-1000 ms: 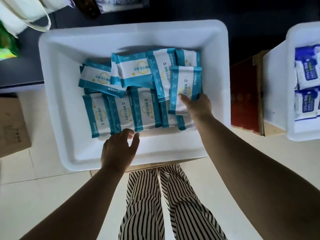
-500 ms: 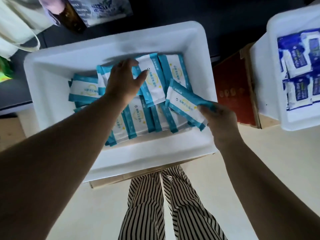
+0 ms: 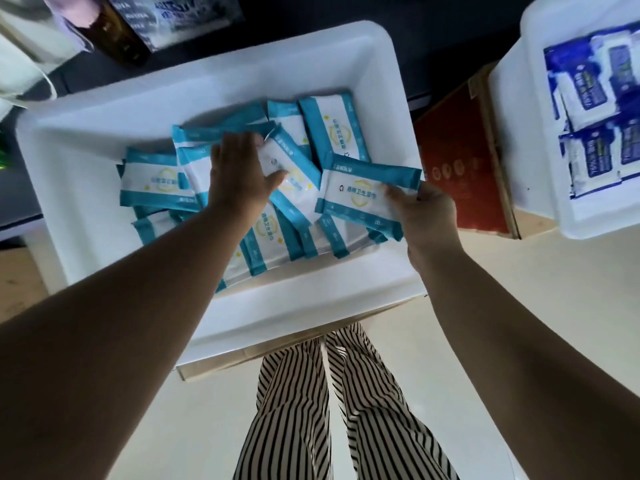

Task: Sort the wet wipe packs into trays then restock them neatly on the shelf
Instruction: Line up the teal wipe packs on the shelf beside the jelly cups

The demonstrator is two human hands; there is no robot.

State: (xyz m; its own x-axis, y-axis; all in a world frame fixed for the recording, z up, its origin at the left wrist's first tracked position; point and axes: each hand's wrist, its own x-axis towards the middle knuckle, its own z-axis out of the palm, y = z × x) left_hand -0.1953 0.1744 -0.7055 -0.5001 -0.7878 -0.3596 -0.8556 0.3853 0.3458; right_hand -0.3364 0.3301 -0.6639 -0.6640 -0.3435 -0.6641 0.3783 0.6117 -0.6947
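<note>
A white tray (image 3: pixel 104 109) in front of me holds several teal-and-white wet wipe packs (image 3: pixel 156 178) lying in loose overlapping rows. My right hand (image 3: pixel 427 216) pinches one teal pack (image 3: pixel 360 194) by its right end and holds it flat above the tray's right side. My left hand (image 3: pixel 239 171) reaches into the middle of the tray, its fingers and thumb curled round another teal pack (image 3: pixel 294 181) that lies tilted on the pile.
A second white tray (image 3: pixel 519 133) with dark blue wipe packs (image 3: pixel 588 91) stands at the right, next to a red box (image 3: pixel 460 157). A brown bottle (image 3: pixel 121 39) and a printed pack stand on the dark shelf behind. My striped trousers show below.
My right hand has turned its pack level above the tray's right side. My left hand stayed in the middle of the pile and closed on a tilted pack. The view shifted slightly.
</note>
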